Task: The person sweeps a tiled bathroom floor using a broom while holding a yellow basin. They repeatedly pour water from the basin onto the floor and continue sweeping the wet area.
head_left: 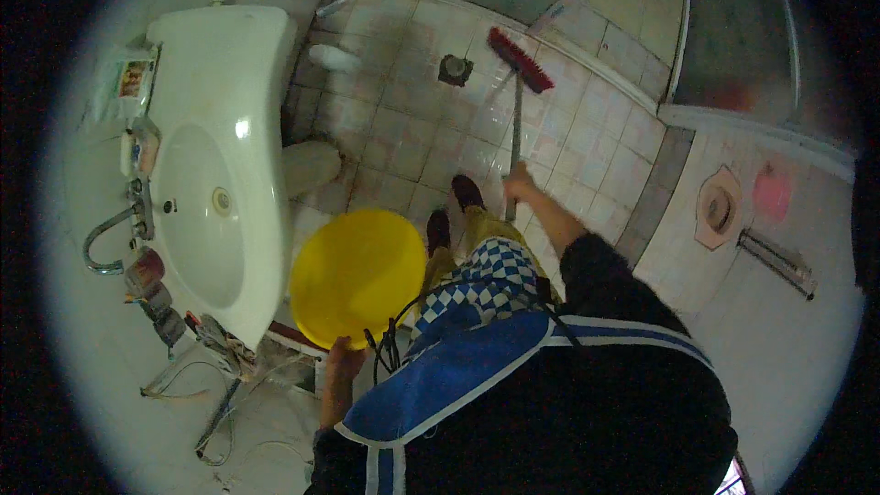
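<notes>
My right hand (520,183) is closed round the grey handle of a broom (516,128). Its red bristle head (521,60) rests on the tiles at the far side, near the wall's foot. My left hand (344,359) grips the near rim of a large yellow basin (353,280), which is tilted beside my left leg. The inside of the basin shows no contents. Part of my left fingers is hidden behind the rim. My dark shoes (451,211) stand on the floor between basin and broom.
A white washbasin (261,128) with a curved metal tap (105,266) stands along the left wall. A square floor drain (455,70) is set in the wet-looking tiles (394,137). A raised sill (655,179) edges the floor on the right. Dark cables (390,344) hang by my apron.
</notes>
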Demonstrator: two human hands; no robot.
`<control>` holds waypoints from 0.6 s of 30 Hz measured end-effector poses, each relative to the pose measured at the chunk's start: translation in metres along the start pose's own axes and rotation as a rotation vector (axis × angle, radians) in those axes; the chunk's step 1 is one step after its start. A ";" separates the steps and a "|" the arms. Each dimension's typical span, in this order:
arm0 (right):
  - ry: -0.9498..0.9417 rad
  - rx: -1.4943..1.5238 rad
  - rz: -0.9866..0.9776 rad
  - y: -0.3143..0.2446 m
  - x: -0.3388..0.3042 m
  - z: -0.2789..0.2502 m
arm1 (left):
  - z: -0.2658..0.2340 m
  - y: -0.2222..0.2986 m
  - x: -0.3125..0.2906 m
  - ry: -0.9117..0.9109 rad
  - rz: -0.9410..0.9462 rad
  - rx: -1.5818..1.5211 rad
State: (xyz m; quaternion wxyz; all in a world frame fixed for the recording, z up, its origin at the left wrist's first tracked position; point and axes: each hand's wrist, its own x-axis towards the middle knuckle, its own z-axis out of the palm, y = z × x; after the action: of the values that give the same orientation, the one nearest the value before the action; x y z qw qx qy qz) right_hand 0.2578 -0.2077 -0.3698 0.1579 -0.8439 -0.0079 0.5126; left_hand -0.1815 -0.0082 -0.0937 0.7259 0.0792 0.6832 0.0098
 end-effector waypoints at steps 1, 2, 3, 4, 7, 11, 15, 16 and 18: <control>-0.047 0.021 -0.002 -0.005 -0.016 0.002 | -0.041 -0.018 0.018 -0.078 0.071 0.122; -0.091 0.073 -0.005 -0.006 -0.028 -0.008 | -0.080 -0.033 0.038 -0.156 0.149 0.253; -0.182 0.253 -0.028 -0.011 -0.043 -0.034 | -0.118 -0.049 0.057 -0.220 0.233 0.370; -0.258 0.433 -0.047 -0.010 -0.055 -0.063 | -0.091 -0.046 0.041 -0.210 0.226 0.354; -0.241 0.546 -0.077 -0.047 -0.093 -0.139 | -0.049 -0.032 0.022 -0.124 0.040 0.002; -0.195 0.083 -0.300 -0.094 -0.035 -0.198 | -0.041 -0.043 0.025 -0.111 -0.012 -0.231; -0.204 -0.069 -0.418 -0.140 0.064 -0.184 | -0.032 -0.050 0.016 -0.166 0.045 -0.227; -0.222 0.122 -0.403 -0.128 0.096 -0.162 | -0.030 -0.051 0.013 -0.140 0.029 -0.248; 0.012 -0.319 -0.635 -0.124 0.107 -0.111 | -0.023 -0.056 0.000 -0.062 0.022 -0.280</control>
State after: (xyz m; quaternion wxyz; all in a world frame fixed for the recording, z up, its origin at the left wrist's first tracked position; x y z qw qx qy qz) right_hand 0.4240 -0.0997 -0.3810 0.1757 -0.8164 -0.3489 0.4254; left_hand -0.2092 -0.0615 -0.1024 0.7503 -0.0150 0.6516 0.1105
